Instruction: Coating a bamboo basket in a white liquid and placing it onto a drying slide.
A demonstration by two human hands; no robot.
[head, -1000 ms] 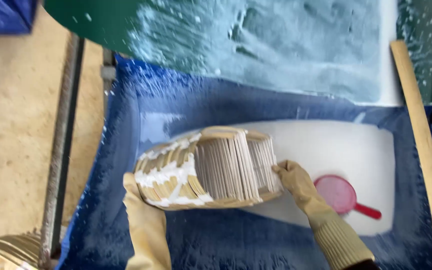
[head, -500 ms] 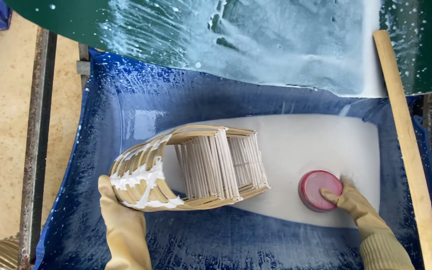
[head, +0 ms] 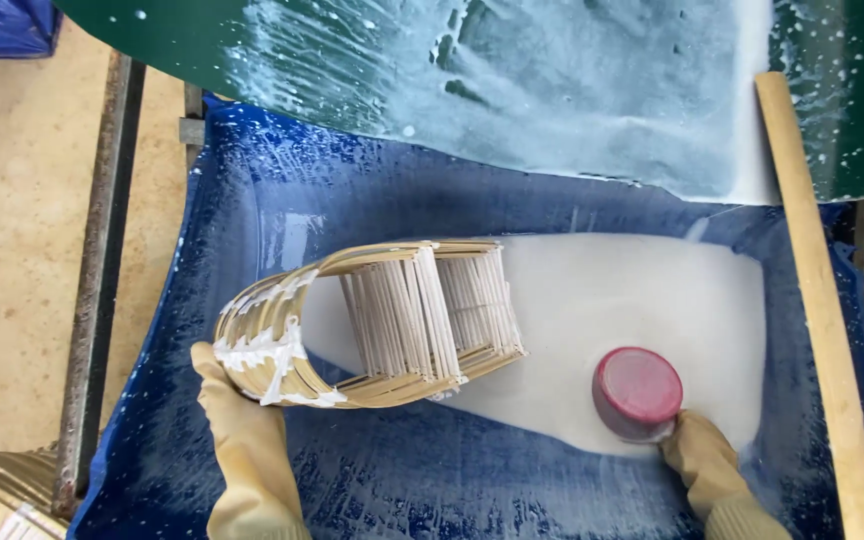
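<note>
Two gloved hands over a blue tub (head: 252, 200) of white liquid (head: 632, 290), left hand (head: 237, 420) fingers gripping a bamboo frame (head: 382, 320), right hand (head: 707, 460) fingers closed on a red scoop (head: 637, 390).

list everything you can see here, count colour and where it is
woven bamboo basket frame: 1, pale tan with white liquid on its rounded end, lying on its side in the tub, left of centre
blue tarpaulin-lined tub: 1, blue, fills the middle of the view
milky white liquid: 1 pool, white, in the tub bottom, centre to right
pink round plastic scoop: 1, pink, at the pool's lower right edge
green wet sheet: 1, green streaked white, across the top
wooden stick: 1, light wood, along the tub's right side
rusty metal bar: 1, brown, left of the tub
left hand: yellow glove, holding the basket's rounded end
right hand: yellow glove, at the scoop
</note>
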